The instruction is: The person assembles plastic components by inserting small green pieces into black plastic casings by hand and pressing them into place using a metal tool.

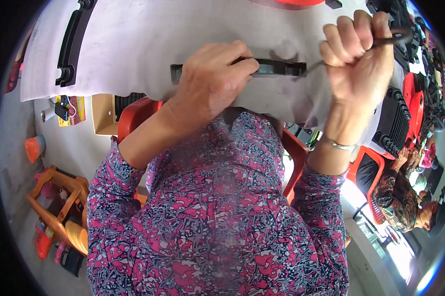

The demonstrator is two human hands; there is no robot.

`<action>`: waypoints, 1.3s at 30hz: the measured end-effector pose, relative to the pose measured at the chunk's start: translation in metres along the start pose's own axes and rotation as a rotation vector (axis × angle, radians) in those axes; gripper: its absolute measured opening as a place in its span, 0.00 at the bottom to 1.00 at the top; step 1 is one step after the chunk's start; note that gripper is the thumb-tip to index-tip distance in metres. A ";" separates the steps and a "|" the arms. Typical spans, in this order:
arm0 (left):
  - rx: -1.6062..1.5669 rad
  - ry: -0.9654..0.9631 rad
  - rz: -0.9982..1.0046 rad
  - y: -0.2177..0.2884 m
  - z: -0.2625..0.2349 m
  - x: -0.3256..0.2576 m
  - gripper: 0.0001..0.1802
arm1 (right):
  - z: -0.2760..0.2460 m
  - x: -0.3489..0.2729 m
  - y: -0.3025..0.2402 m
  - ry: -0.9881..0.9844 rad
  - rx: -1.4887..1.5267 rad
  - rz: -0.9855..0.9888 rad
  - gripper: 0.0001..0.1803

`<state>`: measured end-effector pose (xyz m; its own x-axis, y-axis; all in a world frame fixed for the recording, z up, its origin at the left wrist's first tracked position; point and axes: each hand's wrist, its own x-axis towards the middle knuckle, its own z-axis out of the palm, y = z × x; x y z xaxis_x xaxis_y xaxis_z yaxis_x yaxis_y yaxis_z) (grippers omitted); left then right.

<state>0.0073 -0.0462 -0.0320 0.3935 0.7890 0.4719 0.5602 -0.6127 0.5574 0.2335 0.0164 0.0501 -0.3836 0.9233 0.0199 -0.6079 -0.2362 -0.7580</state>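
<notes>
Flat against the white table, my left hand is closed over a long black plastic bar with a hollow, channel-like side, its thumb and forefinger gripping the middle. The bar's two ends stick out on either side of the hand. Raised at the right, my right hand is curled into a fist round a thin dark tool with a loop at its outer end. A blurred slim part of that tool points down toward the bar's right end; whether it touches cannot be made out.
A similar black bar lies at the table's left. A red round object sits at the far edge. Stacked black ribbed parts and a seated co-worker are at the right. A wooden stool stands lower left.
</notes>
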 end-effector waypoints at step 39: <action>0.088 0.067 -0.021 0.002 -0.003 -0.002 0.31 | 0.042 -0.057 0.087 0.343 -1.193 0.120 0.27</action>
<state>0.0058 -0.0489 -0.0297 0.3332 0.7951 0.5067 0.6311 -0.5873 0.5067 0.1734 -0.0697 0.0106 -0.0827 0.9886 -0.1256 0.4969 -0.0684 -0.8651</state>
